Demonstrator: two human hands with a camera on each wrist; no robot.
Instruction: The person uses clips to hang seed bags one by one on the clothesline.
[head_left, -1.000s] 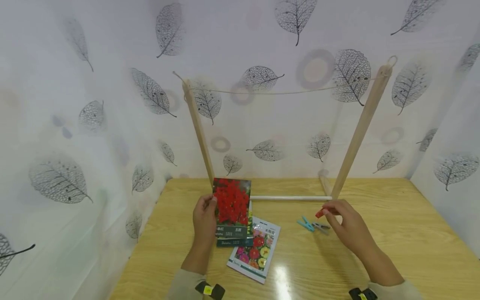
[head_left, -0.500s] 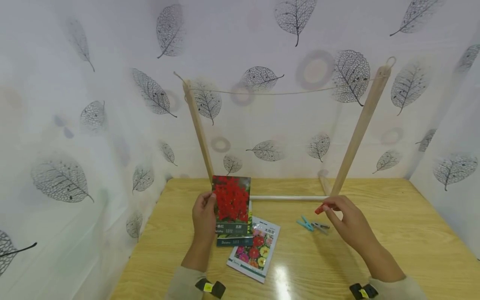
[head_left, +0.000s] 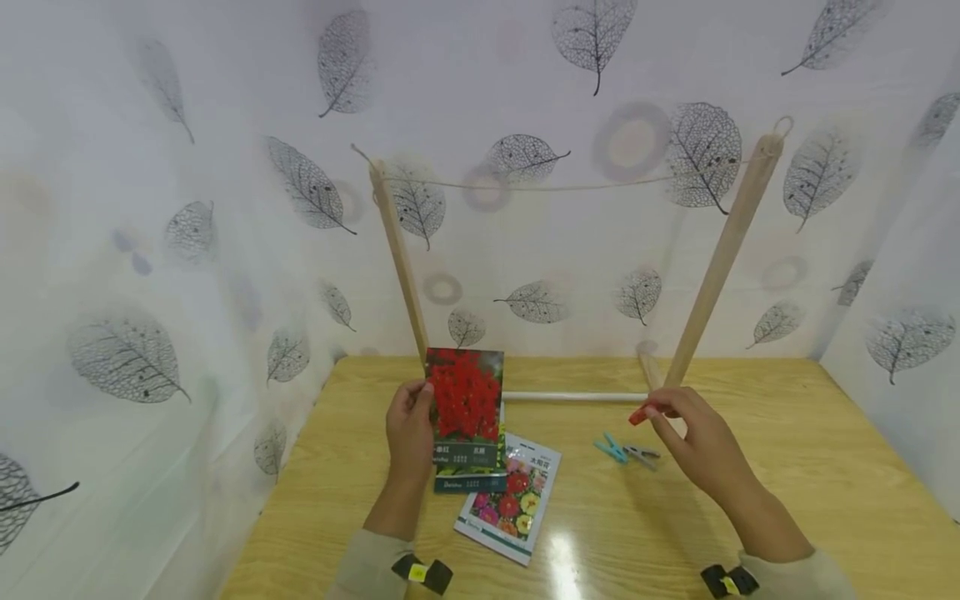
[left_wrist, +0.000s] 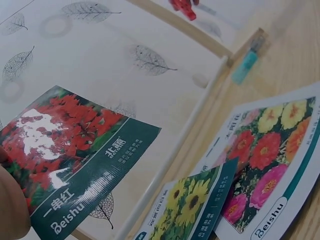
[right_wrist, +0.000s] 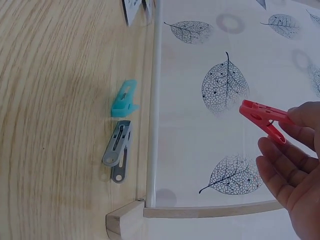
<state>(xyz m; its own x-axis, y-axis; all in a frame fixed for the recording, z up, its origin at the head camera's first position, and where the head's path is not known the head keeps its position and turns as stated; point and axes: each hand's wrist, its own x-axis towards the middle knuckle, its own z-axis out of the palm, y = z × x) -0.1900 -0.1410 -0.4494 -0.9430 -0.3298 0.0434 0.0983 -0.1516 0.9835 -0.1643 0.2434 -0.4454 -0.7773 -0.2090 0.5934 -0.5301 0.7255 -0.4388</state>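
While the left hand [head_left: 410,425] pinches a red-flower packet [head_left: 467,396] by its left edge in the head view, the right hand [head_left: 693,437], well apart, holds a red clothespin [head_left: 639,415]. Below the red-flower packet, a sunflower packet [head_left: 471,483] overlaps a multicoloured packet [head_left: 517,500]. Tabletop [head_left: 750,500] separates these from a blue clothespin [head_left: 612,448] and a grey clothespin [head_left: 642,454]; a white bar [head_left: 573,397] runs behind, under a string [head_left: 555,188].

In the left wrist view, the red-flower packet is glossy, glare whitening its picture, with white lettering on a dark green band.

In the right wrist view, thumb and fingers pinch the red clothespin's spread handles, its nose pointing away from the palm.
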